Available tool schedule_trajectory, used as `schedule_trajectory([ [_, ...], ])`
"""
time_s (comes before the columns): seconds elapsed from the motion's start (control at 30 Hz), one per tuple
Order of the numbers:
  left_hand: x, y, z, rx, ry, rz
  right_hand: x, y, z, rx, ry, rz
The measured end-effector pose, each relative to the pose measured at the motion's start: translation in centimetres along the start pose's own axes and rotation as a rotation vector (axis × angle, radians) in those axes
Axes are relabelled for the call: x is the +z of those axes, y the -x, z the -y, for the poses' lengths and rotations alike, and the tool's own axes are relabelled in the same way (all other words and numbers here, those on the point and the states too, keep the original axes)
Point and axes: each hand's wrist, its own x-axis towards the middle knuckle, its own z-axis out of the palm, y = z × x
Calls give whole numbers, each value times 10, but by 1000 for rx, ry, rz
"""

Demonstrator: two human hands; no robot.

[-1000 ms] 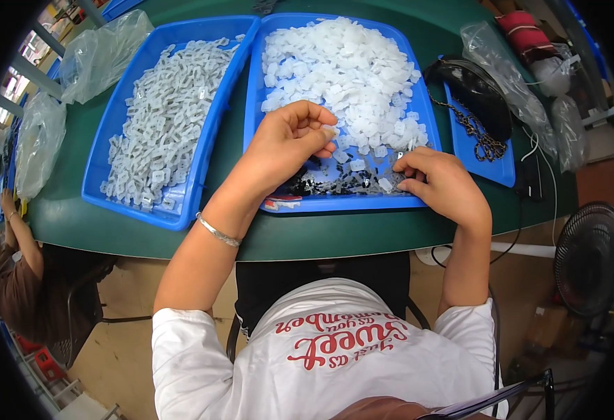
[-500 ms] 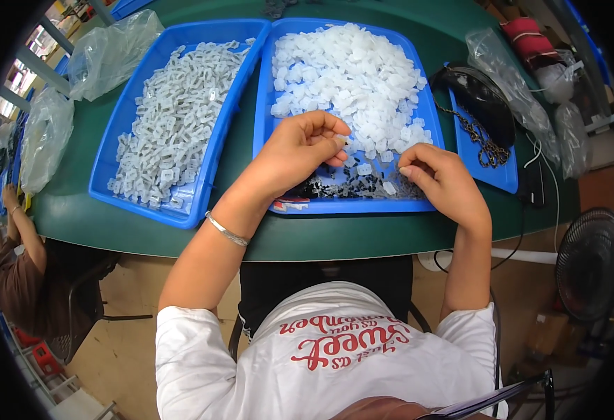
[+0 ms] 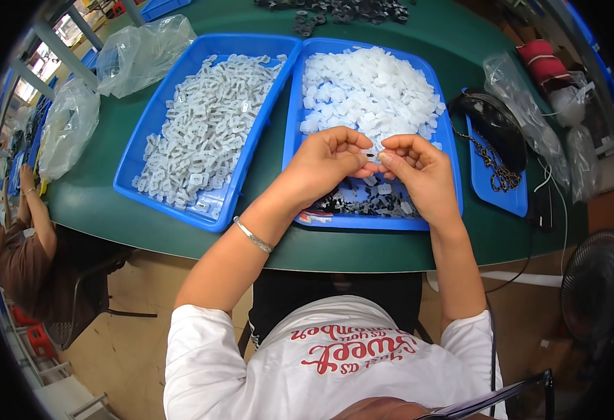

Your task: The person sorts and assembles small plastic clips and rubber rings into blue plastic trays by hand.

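Observation:
My left hand and my right hand meet fingertip to fingertip above the blue tray in front of me. Together they pinch a small white plastic piece with a dark part on it. The tray under them holds a heap of white plastic pieces at the far end and a patch of small black parts at the near end. A silver bracelet sits on my left wrist.
A second blue tray of grey-white clips lies to the left. A smaller blue tray with a black pouch and chain is at the right. Clear plastic bags lie on the green table. Another person sits at far left. A fan stands lower right.
Both hands have lifted off the tray and come together in the middle. They now hold one small white piece between their fingertips.

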Motion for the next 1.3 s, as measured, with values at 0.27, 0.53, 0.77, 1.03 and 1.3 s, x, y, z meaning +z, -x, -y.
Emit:
schedule_trajectory([
  [0.27,1,1,-4,0,-44,-97,10,0,-8,-46,91,-120],
  [0.53,4,1,-1,32,-98,-143,24,2,-11,-161,226,-199],
  [0.77,2,0,2,19,-90,-155,29,5,-14,-406,526,-245],
  [1.03,1,-2,5,67,-155,-132,22,0,-14,-221,327,-170],
  [1.3,0,-3,8,70,-140,-108,14,-4,-18,-117,182,-118],
])
